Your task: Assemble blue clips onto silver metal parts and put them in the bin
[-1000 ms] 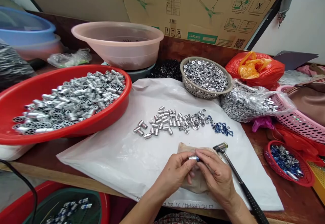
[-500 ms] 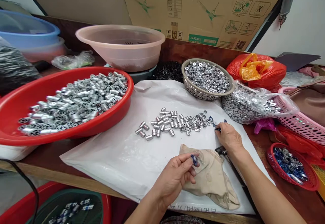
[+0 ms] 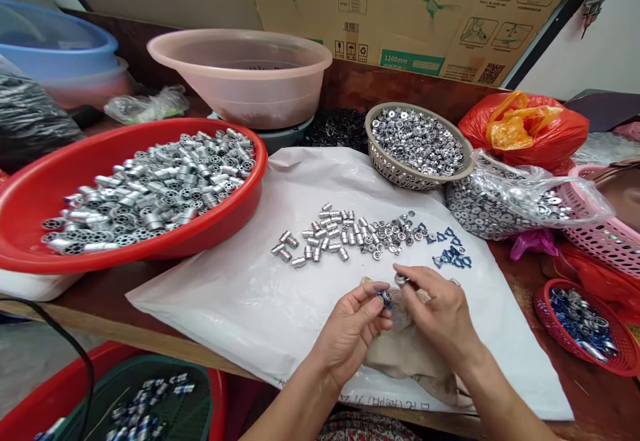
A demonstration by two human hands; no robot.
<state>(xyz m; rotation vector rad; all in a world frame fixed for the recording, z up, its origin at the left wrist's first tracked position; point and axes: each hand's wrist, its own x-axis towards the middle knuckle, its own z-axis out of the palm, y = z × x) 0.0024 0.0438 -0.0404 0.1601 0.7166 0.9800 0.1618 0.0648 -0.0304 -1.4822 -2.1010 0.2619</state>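
My left hand (image 3: 356,324) pinches a small blue metal part (image 3: 385,299) between thumb and fingertips. Close beside it, my right hand (image 3: 440,308) grips a small silver ring (image 3: 401,280) at its fingertips; the two pieces are slightly apart. Beneath both hands lies a beige cloth (image 3: 400,354), partly covered by them. Beyond the hands, on the white plastic sheet (image 3: 240,294), are loose silver cylinders (image 3: 325,234), small silver rings (image 3: 395,233) and a cluster of blue ring-shaped parts (image 3: 453,254).
A large red basin (image 3: 210,228) full of silver cylinders stands left. A grey basket (image 3: 400,174) and a clear bag (image 3: 480,208) hold small silver parts. On the right is a small red basket (image 3: 550,334) of blue and silver pieces. Below the table edge sits a green basket (image 3: 195,388).
My right hand has come from the blue parts at the right to beside my left hand, now with a silver ring. My left hand still holds the blue part. The view has shifted slightly.
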